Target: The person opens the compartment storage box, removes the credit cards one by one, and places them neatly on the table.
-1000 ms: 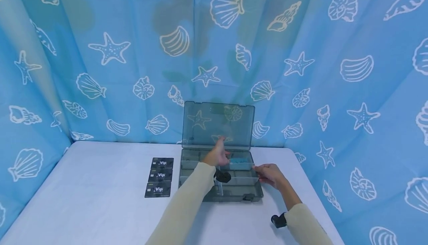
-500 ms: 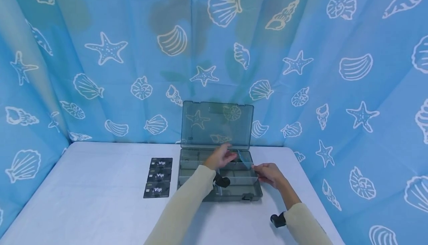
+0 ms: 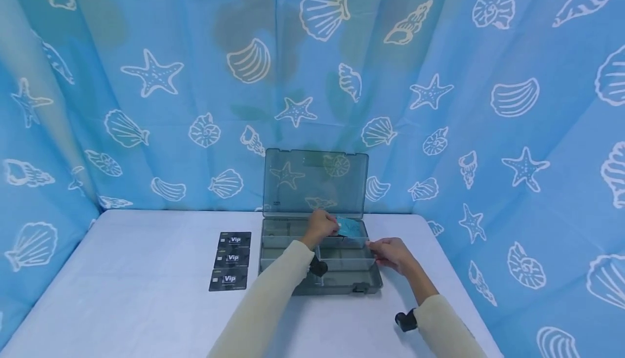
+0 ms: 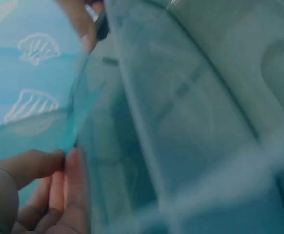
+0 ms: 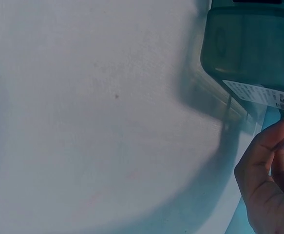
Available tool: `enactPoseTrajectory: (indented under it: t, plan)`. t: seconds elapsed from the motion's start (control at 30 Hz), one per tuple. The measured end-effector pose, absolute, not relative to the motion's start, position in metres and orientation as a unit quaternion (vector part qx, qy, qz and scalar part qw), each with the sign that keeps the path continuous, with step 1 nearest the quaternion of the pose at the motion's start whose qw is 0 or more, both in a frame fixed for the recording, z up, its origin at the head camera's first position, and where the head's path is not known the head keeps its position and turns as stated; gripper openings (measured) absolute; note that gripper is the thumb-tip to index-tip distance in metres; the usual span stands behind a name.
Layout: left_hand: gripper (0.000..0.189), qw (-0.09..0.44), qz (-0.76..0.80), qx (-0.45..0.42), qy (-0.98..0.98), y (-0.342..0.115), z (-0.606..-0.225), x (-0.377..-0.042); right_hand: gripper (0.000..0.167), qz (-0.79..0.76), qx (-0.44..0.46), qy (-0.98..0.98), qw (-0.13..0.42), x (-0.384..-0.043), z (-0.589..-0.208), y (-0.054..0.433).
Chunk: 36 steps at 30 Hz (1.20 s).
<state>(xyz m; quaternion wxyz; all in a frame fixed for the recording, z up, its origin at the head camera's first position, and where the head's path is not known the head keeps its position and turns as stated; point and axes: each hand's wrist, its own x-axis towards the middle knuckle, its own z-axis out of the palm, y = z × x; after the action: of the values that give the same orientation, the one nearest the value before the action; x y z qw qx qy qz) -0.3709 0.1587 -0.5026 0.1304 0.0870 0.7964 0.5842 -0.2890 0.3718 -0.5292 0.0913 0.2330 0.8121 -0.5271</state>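
Observation:
A see-through grey compartment box (image 3: 337,279) stands on the table with its lid (image 3: 314,184) raised. Over its back row, my left hand (image 3: 320,225) pinches a thin teal card (image 3: 349,227) by the left edge. In the left wrist view, the thumb and fingers of that hand (image 4: 39,195) meet on the card's edge beside a box wall. My right hand (image 3: 394,254) grips the box's right side wall between thumb and fingers. The right wrist view has this hand (image 5: 266,178) at the box's edge, close to a white printed label (image 5: 256,92).
Three black cards (image 3: 232,258) marked "Vip" lie in a column on the white table (image 3: 146,282), left of the box. A blue curtain (image 3: 205,92) with white shell prints hangs behind and along both sides. Clear dividers (image 3: 342,263) split the box.
The teal card lay in the back right compartment, then tipped up on edge; now its face shows, in my left hand's pinch. The left fingers closed from spread. My right hand stays put.

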Motion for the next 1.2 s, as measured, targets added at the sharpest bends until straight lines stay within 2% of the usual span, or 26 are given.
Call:
enactPoseTrajectory:
  t: [0.23,0.5,0.83,1.07,1.2]
  plan:
    - [0.012,0.135,0.612,0.105,0.772,0.108,-0.482,-0.383,0.043,-0.527,0.229,0.813,0.095,-0.291,-0.528,0.368]
    - [0.017,0.089,0.611,0.105,0.779,0.026,-0.468,-0.39,0.044,-0.517,0.208,0.824,0.104,-0.29,-0.527,0.37]
    - [0.025,0.065,0.643,-0.007,0.763,-0.079,-0.492,-0.404,0.049,-0.522,0.202,0.821,0.113,-0.288,-0.525,0.371]
    - [0.026,0.038,0.631,-0.099,0.769,-0.118,-0.521,-0.404,0.042,-0.53,0.205,0.815,0.112,-0.289,-0.525,0.37]
    - [0.025,0.041,0.612,-0.136,0.778,-0.129,-0.533,-0.407,0.042,-0.534,0.205,0.813,0.11,-0.291,-0.528,0.368]
